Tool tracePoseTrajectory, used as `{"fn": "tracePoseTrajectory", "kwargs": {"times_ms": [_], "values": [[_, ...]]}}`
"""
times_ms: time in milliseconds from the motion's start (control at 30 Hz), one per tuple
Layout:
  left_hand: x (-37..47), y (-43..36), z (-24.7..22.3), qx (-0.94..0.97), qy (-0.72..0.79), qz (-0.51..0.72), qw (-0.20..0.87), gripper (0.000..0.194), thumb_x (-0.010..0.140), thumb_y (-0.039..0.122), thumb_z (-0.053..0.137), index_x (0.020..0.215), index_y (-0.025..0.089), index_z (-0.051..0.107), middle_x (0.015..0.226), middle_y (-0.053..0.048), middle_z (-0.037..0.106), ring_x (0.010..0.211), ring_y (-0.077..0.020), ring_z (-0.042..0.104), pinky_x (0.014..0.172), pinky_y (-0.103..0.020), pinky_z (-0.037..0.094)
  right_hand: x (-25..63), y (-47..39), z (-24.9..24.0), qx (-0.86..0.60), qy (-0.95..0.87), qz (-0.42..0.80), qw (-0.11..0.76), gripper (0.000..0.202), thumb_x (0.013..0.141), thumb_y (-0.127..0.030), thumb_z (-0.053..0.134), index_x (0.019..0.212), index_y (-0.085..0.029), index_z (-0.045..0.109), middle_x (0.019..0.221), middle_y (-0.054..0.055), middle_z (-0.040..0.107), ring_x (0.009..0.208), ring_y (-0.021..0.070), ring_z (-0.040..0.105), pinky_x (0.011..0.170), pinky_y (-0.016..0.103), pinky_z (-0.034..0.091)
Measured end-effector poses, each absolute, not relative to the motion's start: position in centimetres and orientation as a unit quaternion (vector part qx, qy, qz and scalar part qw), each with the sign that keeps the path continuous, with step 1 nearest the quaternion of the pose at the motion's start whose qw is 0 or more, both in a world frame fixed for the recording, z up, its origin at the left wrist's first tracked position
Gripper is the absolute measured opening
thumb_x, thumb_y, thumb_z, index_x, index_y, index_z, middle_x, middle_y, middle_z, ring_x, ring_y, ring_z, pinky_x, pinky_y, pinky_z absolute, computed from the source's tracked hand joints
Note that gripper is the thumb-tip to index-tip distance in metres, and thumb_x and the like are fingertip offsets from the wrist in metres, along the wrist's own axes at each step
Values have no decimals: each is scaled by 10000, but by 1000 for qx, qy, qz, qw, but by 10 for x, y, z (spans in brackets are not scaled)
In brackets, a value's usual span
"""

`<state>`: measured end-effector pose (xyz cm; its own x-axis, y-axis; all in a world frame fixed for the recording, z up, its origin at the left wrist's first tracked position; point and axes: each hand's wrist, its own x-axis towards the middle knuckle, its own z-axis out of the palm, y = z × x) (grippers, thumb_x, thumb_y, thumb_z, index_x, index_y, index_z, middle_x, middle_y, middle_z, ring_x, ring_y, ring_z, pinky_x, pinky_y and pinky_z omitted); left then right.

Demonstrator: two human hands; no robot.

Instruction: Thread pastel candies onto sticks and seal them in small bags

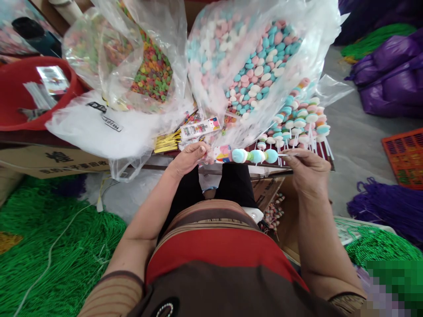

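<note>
My left hand [190,159] pinches one end of a small clear wrapper [222,154] printed in pink, yellow and blue. My right hand [309,171] grips the thin white stick of a candy skewer [257,156] between thumb and fingers. Pale blue, white and green sweets are threaded along it, lying level just above the table's front edge. The skewer's far end meets the wrapper; whether it is inside, I cannot tell. Behind my right hand, other candy skewers [299,121] are piled with sticks toward me. Yellow twist ties [167,141] and printed wrappers [200,128] lie beyond my left hand.
Large clear bags of pink, blue and white sweets [254,66] and ring sweets [152,66] stand at the back. A red basin [71,72] and white plastic bag [95,132] are left. Green cord [66,246] covers the left floor; an orange crate [405,158] sits right.
</note>
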<state>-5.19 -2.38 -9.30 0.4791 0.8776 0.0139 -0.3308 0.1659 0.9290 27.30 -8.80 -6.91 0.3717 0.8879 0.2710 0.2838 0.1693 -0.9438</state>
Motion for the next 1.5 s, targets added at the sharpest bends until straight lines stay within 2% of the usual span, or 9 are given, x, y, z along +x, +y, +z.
{"fn": "tracePoseTrajectory", "kwargs": {"times_ms": [200,400,667,933,1067,1200,1333,1500], "values": [[-51,-22,-93,484,277,414,720,531,721,697,788,708,182,661,635,1,623,585,-116,605,584,-263,527,268,-88,-67,-573,-466,270,617,218,645,-382,912,723,-249,759,766,23,782,740,208,716,803,398,594],[-48,-22,-93,491,289,430,700,532,725,706,779,721,192,643,622,14,577,565,-119,572,563,-277,492,270,-87,-78,-590,-493,264,583,212,677,-406,891,764,-260,765,788,-17,774,752,204,717,783,395,599],[-49,-19,-91,535,298,411,675,551,765,698,751,675,165,642,597,20,526,560,-88,456,560,-249,373,271,-91,-75,-582,-478,286,593,163,664,-323,911,744,-277,777,751,-42,758,705,160,687,702,317,583],[-46,-16,-96,540,325,459,626,575,738,741,740,688,179,630,615,36,476,593,-95,421,584,-252,349,273,-94,-81,-606,-505,283,546,185,705,-394,884,774,-258,779,754,-29,752,689,168,681,675,328,581],[-51,-14,-91,596,332,426,595,560,804,738,675,747,181,684,648,18,518,622,-109,447,614,-259,364,277,-94,-71,-598,-543,279,519,132,743,-381,859,777,-275,790,796,-20,770,745,178,692,738,348,582],[-57,-14,-75,662,350,379,544,555,831,719,655,772,169,696,716,-6,589,706,-133,533,688,-269,436,282,-93,-51,-567,-641,226,467,112,838,-391,783,782,-294,798,814,1,776,817,194,696,899,413,562],[-60,-14,-67,690,339,374,519,556,861,707,625,756,165,683,700,-8,592,694,-130,538,697,-271,460,286,-91,-38,-548,-696,184,427,181,913,-405,715,782,-293,772,797,-6,768,801,181,697,1089,490,478],[-63,-14,-65,716,334,376,484,536,910,671,583,750,168,675,690,-13,614,685,-133,562,705,-273,481,289,-92,-37,-540,-726,196,379,362,974,-534,600,748,-269,698,638,-32,681,696,159,661,1161,506,425]]}}
